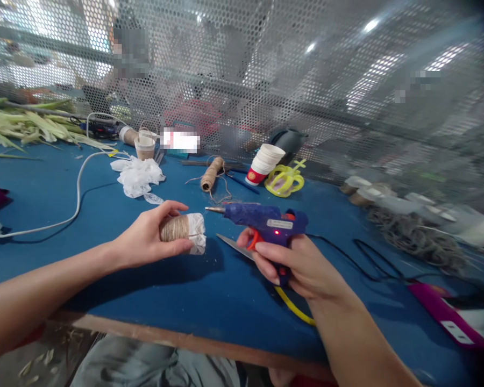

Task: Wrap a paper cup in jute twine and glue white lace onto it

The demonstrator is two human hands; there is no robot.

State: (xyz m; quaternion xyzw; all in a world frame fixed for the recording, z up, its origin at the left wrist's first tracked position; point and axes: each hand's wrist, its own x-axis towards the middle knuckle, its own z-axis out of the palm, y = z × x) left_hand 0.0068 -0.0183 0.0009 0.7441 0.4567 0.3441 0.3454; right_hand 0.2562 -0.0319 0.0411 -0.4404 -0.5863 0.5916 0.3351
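Note:
My left hand (151, 231) is closed around a twine-wrapped cup (176, 228), held sideways over the blue table. White lace (197, 234) covers its right end. In my right hand (284, 263) is a blue glue gun (258, 217) with a lit red light, and my fingers lie at its orange trigger. The metal nozzle points left at the lace and stays a short gap away from it. Scissors with yellow handles (294, 307) lie beneath my right hand, partly hidden by it.
Behind are a twine roll (213, 173), stacked paper cups (265, 164), a yellow crown-shaped piece (284, 181) and bunched white lace (139, 176). Grey cord (417, 236) lies at right, near a purple power strip (447, 317). A white cable (79, 188) crosses the left; perforated mesh (242, 70) stands behind.

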